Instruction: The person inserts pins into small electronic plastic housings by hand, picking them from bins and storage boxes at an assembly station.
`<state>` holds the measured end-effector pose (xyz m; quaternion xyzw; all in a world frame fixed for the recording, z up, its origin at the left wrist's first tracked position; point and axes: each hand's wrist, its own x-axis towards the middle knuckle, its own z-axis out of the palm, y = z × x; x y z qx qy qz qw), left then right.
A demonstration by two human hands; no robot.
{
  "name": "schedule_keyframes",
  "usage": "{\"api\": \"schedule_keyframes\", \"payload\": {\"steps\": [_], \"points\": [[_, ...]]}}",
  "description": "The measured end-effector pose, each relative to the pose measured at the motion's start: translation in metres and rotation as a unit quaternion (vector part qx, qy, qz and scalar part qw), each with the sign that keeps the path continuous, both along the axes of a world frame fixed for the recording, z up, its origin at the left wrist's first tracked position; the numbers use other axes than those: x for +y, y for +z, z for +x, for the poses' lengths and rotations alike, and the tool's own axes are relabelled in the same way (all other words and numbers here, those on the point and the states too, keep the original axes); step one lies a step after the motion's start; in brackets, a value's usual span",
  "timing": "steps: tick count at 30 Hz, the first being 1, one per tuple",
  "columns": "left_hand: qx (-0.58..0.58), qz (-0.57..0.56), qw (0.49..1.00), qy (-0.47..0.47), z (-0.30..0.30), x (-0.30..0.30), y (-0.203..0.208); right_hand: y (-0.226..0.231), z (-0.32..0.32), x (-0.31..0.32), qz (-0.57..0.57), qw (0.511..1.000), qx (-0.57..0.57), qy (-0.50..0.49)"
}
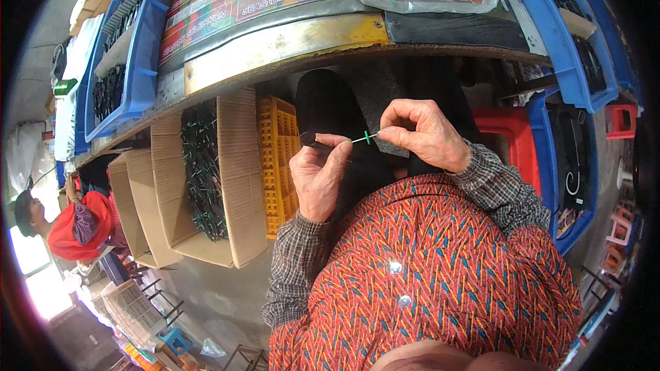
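Observation:
Over my lap, a thin pale pin with a green crosspiece [368, 137] spans the gap between my hands. My right hand [430, 136] is closed, its thumb and forefinger pinching the pin's right end. The closed fingers of my left hand [317, 177] grip a small black piece [313, 141], and the pin's left end meets these fingertips. Against the dark trousers the black piece's shape is hard to make out. On the bench ahead lies a clear plastic bag [440, 5] with many similar green-topped pins.
At left stand an open cardboard box [244, 185] of black pieces with green bits and an orange crate [278, 165]. Blue bins [143, 89] flank the bench edge [289, 41]. A red stool [509, 130] is at right. Another person in a red hat [86, 227] sits far left.

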<state>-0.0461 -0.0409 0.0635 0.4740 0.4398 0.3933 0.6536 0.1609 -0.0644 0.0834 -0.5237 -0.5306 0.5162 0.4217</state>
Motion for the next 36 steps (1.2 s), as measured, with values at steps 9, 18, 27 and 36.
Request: {"api": "schedule_keyframes", "payload": {"steps": [9,18,27,36], "points": [[-0.001,-0.005,1.0,0.001,0.0,0.0,-0.001,-0.003,0.0,0.0,-0.006,1.0,0.017,0.01],[0.002,-0.005,1.0,-0.025,-0.001,0.0,0.001,-0.002,-0.007,0.004,0.147,0.977,-0.134,0.072],[-0.032,-0.022,0.997,-0.069,-0.012,0.004,0.005,-0.001,-0.004,0.003,0.059,0.993,-0.062,0.077],[-0.097,-0.062,0.992,-0.056,-0.024,0.002,0.01,0.012,-0.015,0.002,-0.004,0.998,-0.016,0.066]]}}
